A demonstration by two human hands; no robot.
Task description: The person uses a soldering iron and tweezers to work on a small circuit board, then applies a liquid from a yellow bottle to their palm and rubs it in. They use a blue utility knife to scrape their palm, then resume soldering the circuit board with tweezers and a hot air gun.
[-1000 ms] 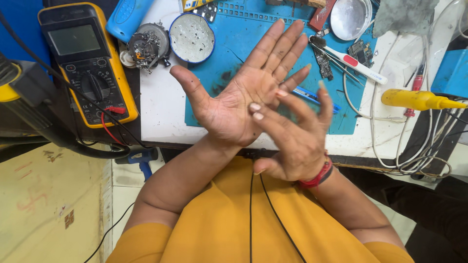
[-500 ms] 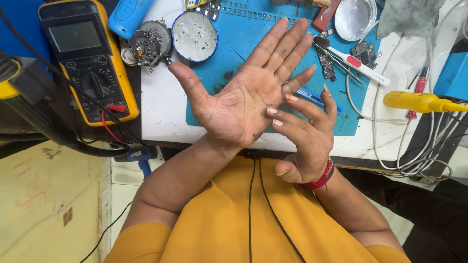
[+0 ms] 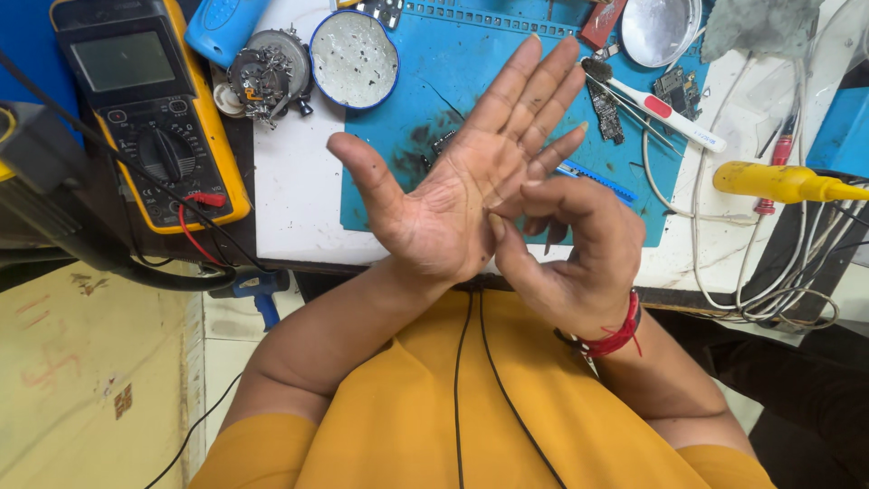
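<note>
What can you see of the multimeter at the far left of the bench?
The multimeter is a yellow-cased handheld unit with a dark face, lying flat, face up, at the bench's left edge. Its grey screen is blank. Below it sits a black rotary dial, then sockets with a red lead plugged in. Neither hand touches it; the left hand is held open to its right.

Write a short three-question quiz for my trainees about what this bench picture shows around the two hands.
1. True or false: the left hand is open, palm up.
2. What does the right hand hold? A) the yellow-handled tool B) nothing that can be seen C) the multimeter
3. What colour is the work mat under the hands?

Key
1. True.
2. B: its curled fingers meet the edge of the left palm.
3. Blue.
</note>
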